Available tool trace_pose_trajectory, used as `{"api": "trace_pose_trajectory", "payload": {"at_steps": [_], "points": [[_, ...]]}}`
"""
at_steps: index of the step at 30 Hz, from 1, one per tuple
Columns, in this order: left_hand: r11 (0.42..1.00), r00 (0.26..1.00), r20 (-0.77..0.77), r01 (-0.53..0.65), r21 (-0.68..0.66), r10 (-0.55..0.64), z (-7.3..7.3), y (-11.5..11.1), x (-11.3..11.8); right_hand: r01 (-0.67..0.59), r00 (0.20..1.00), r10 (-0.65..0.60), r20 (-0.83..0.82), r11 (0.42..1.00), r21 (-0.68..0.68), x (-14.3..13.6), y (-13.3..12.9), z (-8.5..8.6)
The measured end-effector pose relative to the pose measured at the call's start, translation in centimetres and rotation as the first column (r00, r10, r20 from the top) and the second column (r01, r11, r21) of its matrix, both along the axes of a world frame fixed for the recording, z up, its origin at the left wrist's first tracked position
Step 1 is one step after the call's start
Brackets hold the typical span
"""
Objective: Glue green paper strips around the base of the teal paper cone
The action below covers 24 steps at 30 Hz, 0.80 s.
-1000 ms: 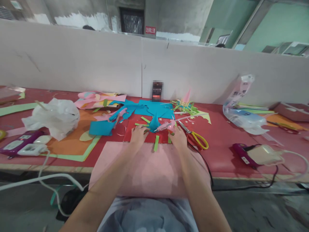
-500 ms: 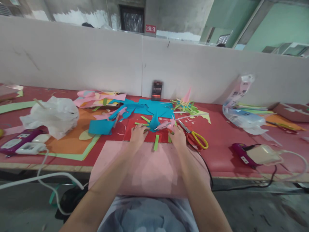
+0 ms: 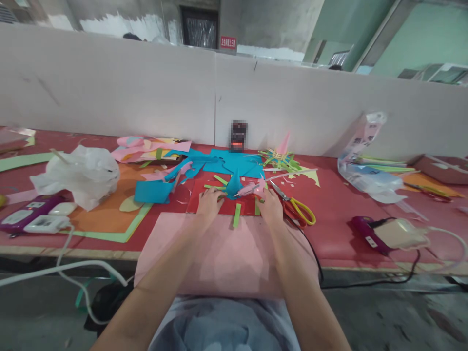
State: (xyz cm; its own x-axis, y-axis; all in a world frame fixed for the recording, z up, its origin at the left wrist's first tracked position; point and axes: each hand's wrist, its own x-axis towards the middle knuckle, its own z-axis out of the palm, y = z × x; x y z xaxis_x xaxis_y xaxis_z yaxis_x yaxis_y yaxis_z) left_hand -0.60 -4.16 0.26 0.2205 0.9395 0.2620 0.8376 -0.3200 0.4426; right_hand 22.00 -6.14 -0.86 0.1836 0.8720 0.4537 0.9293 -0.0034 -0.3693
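A blue paper cone (image 3: 234, 185) stands point up over a red sheet (image 3: 197, 192), with green paper strips (image 3: 220, 180) around its base. My left hand (image 3: 210, 202) is closed at the cone's left side, its fingertips pinching a short green strip. My right hand (image 3: 271, 204) is wrapped round a pink hot glue gun (image 3: 251, 189). The gun's nozzle points left at the base of the cone, and a clear glue stick (image 3: 300, 172) sticks out behind it. Another green strip (image 3: 237, 215) lies on the sheet's near edge. Some right fingers are hidden behind the gun.
Yellow-handled scissors (image 3: 300, 209) lie right of my right hand. Behind stands a pink cone (image 3: 283, 144) on woven green strips. Blue paper (image 3: 153, 192) and a crumpled white bag (image 3: 84, 170) lie left. A purple power strip (image 3: 369, 236) sits right.
Almost nothing differs. Both hands, the glue gun and the blue cone stay where they were, with only very slight movement of the right hand.
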Motion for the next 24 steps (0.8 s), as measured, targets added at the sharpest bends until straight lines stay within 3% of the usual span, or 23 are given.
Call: {"api": "trace_pose_trajectory", "payload": {"at_steps": [8, 15, 19, 24], "points": [[1.000, 1.000, -0.002, -0.009, -0.006, 0.009, 0.2, -0.1, 0.0, -0.045, 0.996, 0.038, 0.083, 0.996, 0.080, 0.2, 0.0, 0.2], [1.000, 1.000, 0.007, -0.005, -0.004, 0.005, 0.4, -0.3, 0.1, -0.062, 0.995, 0.057, 0.077, 0.996, 0.063, 0.0, -0.2, 0.4], [1.000, 1.000, 0.015, 0.000, -0.005, 0.000, 0.2, -0.2, 0.0, -0.055, 0.998, 0.056, -0.011, 0.997, 0.048, -0.3, 0.0, 0.3], [1.000, 0.999, 0.046, -0.002, -0.014, 0.002, 0.2, -0.1, 0.0, 0.076, 0.980, -0.045, -0.196, 0.985, 0.153, -0.5, -0.2, 1.2]]}}
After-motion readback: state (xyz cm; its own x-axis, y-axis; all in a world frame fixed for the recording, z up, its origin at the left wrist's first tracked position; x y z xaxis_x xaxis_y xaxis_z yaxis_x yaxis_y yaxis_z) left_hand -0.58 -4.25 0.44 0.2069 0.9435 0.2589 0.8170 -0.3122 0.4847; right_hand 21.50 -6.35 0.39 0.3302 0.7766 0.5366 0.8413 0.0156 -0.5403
